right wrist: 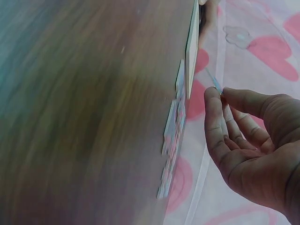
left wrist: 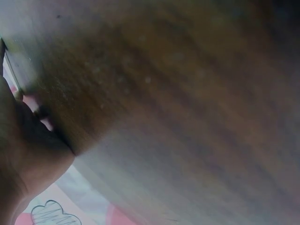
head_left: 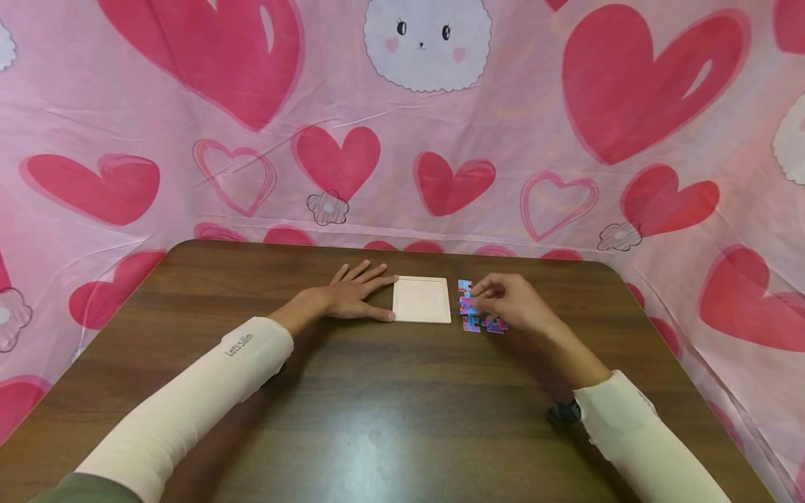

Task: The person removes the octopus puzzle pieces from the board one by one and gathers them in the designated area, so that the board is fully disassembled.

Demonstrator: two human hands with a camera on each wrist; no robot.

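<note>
My left hand lies spread on the table, with its thumb and index fingertip against the left side of a square, shallow wooden puzzle tray. That tray shows bare wood inside. Just right of it my right hand is raised over several blue and pink jigsaw pieces. In the right wrist view, the thumb and index finger of the right hand pinch a thin jigsaw piece seen edge-on, above the table. The left wrist view catches only part of the left hand; its fingers are mostly hidden.
The brown wooden table extends toward me and to both sides. A pink cloth printed with hearts hangs behind and beside it. A dark band sits at the right wrist.
</note>
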